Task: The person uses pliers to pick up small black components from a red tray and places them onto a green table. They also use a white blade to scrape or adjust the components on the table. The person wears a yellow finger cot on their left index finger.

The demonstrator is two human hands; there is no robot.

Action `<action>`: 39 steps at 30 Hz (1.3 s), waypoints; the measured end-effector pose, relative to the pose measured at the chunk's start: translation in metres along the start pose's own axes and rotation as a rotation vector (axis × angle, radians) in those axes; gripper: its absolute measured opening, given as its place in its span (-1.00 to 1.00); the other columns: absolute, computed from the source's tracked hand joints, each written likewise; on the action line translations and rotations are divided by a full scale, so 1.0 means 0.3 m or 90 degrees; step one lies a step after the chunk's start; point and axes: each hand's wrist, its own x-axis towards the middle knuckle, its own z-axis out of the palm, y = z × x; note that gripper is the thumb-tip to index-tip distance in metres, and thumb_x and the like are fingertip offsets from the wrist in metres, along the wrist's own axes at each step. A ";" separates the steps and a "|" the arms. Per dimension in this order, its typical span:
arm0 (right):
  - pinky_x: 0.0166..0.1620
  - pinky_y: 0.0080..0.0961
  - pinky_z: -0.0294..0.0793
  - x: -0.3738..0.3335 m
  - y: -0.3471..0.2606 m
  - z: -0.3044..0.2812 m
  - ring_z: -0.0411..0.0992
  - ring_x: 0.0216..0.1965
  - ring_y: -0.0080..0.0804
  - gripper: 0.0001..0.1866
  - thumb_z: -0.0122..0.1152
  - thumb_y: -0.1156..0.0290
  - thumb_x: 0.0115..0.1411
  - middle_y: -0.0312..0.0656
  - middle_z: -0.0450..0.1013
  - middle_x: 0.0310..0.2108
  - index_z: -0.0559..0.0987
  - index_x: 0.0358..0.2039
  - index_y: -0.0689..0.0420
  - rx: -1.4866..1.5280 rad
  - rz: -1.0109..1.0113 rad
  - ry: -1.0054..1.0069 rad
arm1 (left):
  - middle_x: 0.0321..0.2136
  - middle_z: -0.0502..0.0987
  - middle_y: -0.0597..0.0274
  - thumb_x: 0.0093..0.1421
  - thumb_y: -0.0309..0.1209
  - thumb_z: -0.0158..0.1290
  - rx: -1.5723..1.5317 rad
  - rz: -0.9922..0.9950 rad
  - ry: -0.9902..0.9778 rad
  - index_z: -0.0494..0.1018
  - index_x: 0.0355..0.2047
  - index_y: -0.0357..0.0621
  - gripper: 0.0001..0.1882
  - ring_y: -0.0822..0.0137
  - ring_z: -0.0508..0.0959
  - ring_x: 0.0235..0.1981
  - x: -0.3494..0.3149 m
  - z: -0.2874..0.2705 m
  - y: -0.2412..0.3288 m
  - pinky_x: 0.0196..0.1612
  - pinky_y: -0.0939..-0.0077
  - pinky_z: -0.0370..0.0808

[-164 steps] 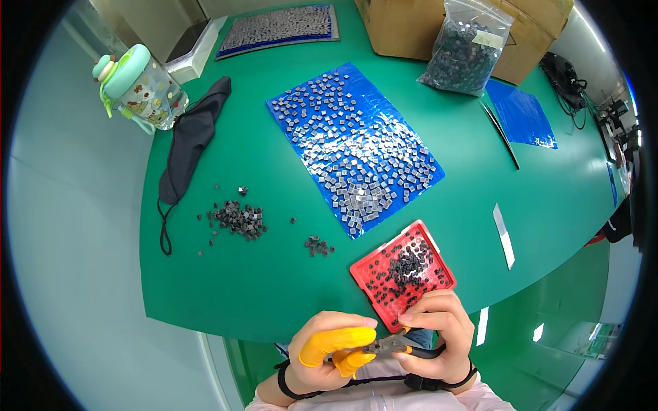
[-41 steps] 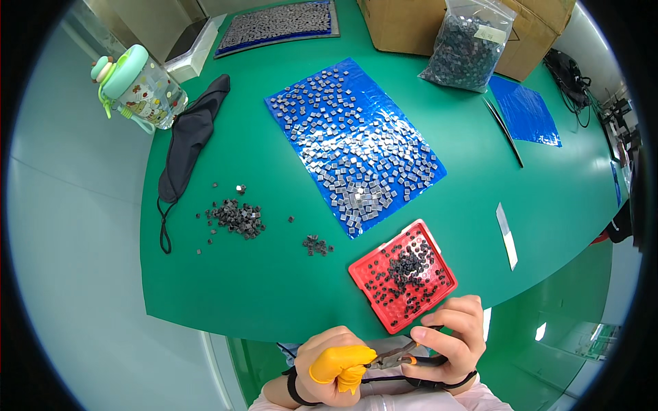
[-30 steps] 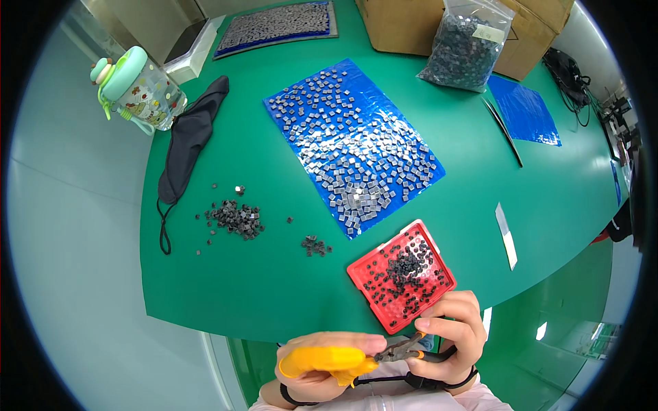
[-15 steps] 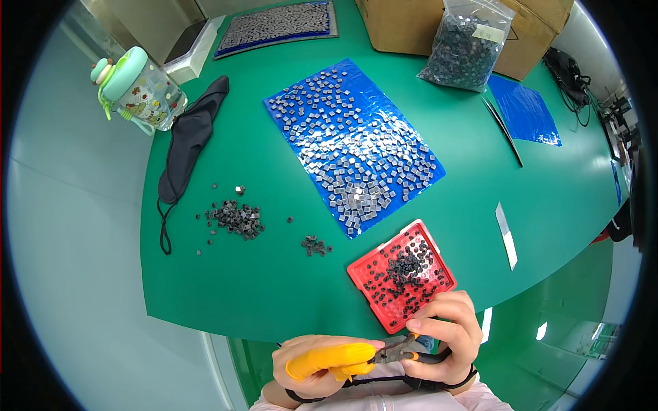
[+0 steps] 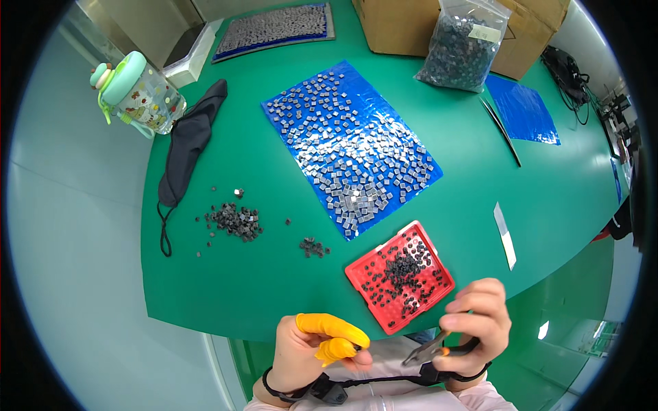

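My left hand wears yellow finger covers on the thumb and index finger. Between those fingertips it pinches a small dark part, mostly hidden. In my right hand is a pair of pliers with dark handles and orange accents, its jaws pointing toward the left hand but apart from it. Just beyond both hands lies a red tray, tilted in view, holding many small black parts. Left of the tray, on the green table, is a small cluster of dark parts.
A larger dark pile lies farther left, near a black cloth pouch and a bottle. Blue film carries many square metallic pieces. Tweezers, a blade, a filled bag and a carton lie beyond.
My right hand has drawn the pliers away to the right from the left hand. The left hand has shifted slightly up and left, and the small dark part now shows at its fingertips.
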 end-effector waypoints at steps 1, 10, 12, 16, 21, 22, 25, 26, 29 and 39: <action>-0.27 -0.42 0.27 -0.001 -0.007 0.002 0.36 -0.36 -0.36 -0.53 0.44 0.25 -0.39 -0.33 0.44 -0.39 0.61 -0.34 0.00 -0.042 0.030 0.042 | -0.45 0.57 -0.01 0.04 -0.56 0.18 -0.010 0.002 -0.008 0.52 -0.37 -0.43 -0.84 0.20 0.63 -0.45 0.001 -0.003 0.000 -0.39 0.38 0.64; -0.07 -0.31 0.21 0.013 0.006 -0.001 0.31 -0.16 -0.23 -0.47 0.45 0.43 -0.38 -0.27 0.39 -0.22 0.57 -0.25 0.02 -0.248 0.145 -0.072 | -0.44 0.58 -0.11 -0.03 -0.57 0.22 -0.106 0.008 0.006 0.51 -0.38 -0.45 -0.79 0.15 0.63 -0.43 0.013 0.009 -0.010 -0.39 0.40 0.63; -0.07 -0.32 0.22 0.011 0.007 -0.003 0.31 -0.16 -0.23 -0.46 0.45 0.43 -0.38 -0.27 0.39 -0.23 0.57 -0.24 0.02 -0.253 0.148 -0.068 | -0.44 0.58 -0.12 -0.01 -0.60 0.20 -0.075 0.042 0.009 0.51 -0.36 -0.45 -0.81 0.17 0.63 -0.44 0.021 0.009 -0.022 -0.39 0.44 0.62; -0.07 -0.30 0.19 0.012 0.001 -0.003 0.30 -0.15 -0.24 -0.47 0.43 0.36 -0.35 -0.29 0.39 -0.20 0.58 -0.22 -0.01 -0.265 0.104 -0.095 | -0.58 0.57 -0.04 -0.04 -0.64 0.18 0.174 0.111 0.161 0.53 -0.47 -0.38 -0.92 0.35 0.55 -0.67 0.038 0.102 -0.023 -0.64 0.65 0.47; -0.07 -0.29 0.18 -0.001 0.007 -0.009 0.30 -0.15 -0.24 -0.47 0.42 0.32 -0.35 -0.31 0.40 -0.18 0.59 -0.21 -0.04 -0.299 0.051 -0.108 | -0.48 0.61 0.15 -0.07 -0.67 0.18 0.572 0.239 0.109 0.58 -0.33 -0.29 -0.77 0.49 0.52 -0.59 0.048 0.065 -0.051 -0.54 0.69 0.43; -0.07 -0.29 0.19 -0.002 0.008 -0.013 0.30 -0.15 -0.24 -0.46 0.42 0.33 -0.36 -0.31 0.40 -0.18 0.59 -0.21 -0.04 -0.310 0.045 -0.105 | -0.46 0.61 0.20 -0.08 -0.67 0.17 0.601 0.237 0.101 0.58 -0.29 -0.24 -0.73 0.48 0.55 -0.56 0.049 0.057 -0.054 -0.51 0.65 0.46; -0.09 -0.28 0.24 0.000 0.014 -0.035 0.30 -0.15 -0.22 -0.46 0.42 0.35 -0.37 -0.29 0.39 -0.19 0.59 -0.22 -0.02 -0.278 0.094 -0.050 | -0.50 0.60 0.20 -0.09 -0.69 0.19 0.597 0.294 0.154 0.59 -0.32 -0.24 -0.73 0.53 0.52 -0.58 0.064 0.037 -0.075 -0.55 0.68 0.42; -0.09 -0.27 0.28 0.002 0.018 -0.051 0.30 -0.14 -0.18 -0.48 0.40 0.40 -0.36 -0.24 0.39 -0.20 0.58 -0.23 0.02 -0.294 0.096 -0.031 | -0.50 0.60 0.20 -0.10 -0.69 0.20 0.570 0.303 0.149 0.59 -0.32 -0.25 -0.74 0.54 0.51 -0.58 0.067 0.036 -0.071 -0.56 0.70 0.41; -0.05 -0.26 0.30 0.012 0.067 -0.088 0.30 -0.10 -0.14 -0.49 0.37 0.48 -0.33 -0.16 0.37 -0.19 0.53 -0.23 0.11 -0.365 0.193 0.072 | -0.52 0.58 0.03 -0.14 -0.73 0.21 0.437 0.266 0.174 0.54 -0.47 -0.41 -0.84 0.30 0.60 -0.51 0.059 0.059 -0.060 -0.41 0.56 0.56; 0.20 -0.18 -0.03 -0.060 0.259 -0.299 0.17 0.11 -0.18 -0.48 0.16 0.13 0.14 -0.11 0.25 0.04 0.35 0.04 0.13 -0.559 0.486 0.101 | -0.60 0.55 0.07 -0.17 -0.74 0.20 0.277 0.298 0.252 0.46 -0.55 -0.31 -0.83 0.31 0.56 -0.61 0.055 0.090 -0.100 -0.50 0.47 0.54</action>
